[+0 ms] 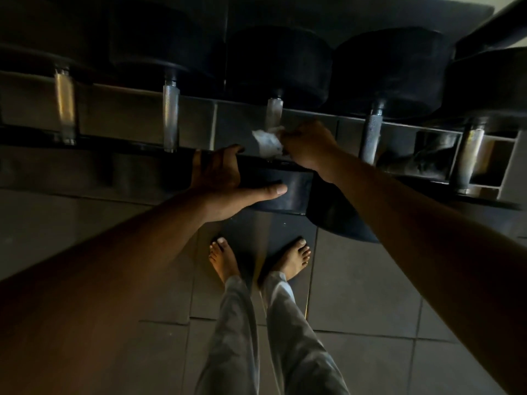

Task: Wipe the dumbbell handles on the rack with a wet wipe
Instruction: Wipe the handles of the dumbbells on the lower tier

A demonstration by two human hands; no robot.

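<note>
- The right hand point(306, 145) held a white wet wipe point(268, 142), its fingers curled around the wipe and pressing it against the lower part of the middle dumbbell handle point(274, 112)
- That handle ran away from the person, its far end meeting a black weight head point(281, 67) and its near end hidden behind the wipe and hand
- The left hand point(225, 183) gripped the near black weight head point(285, 189) of the same dumbbell, fingers over its top edge and thumb along its face, apparently steadying it
- 4 more knurled handles lay parallel on the rack point(137, 115); the next one to the right point(370, 138) was just beside the right hand, so that hand was the nearer for it
- Judging by this, the coming stroke would run along the handle's long axis, away from the person
</note>
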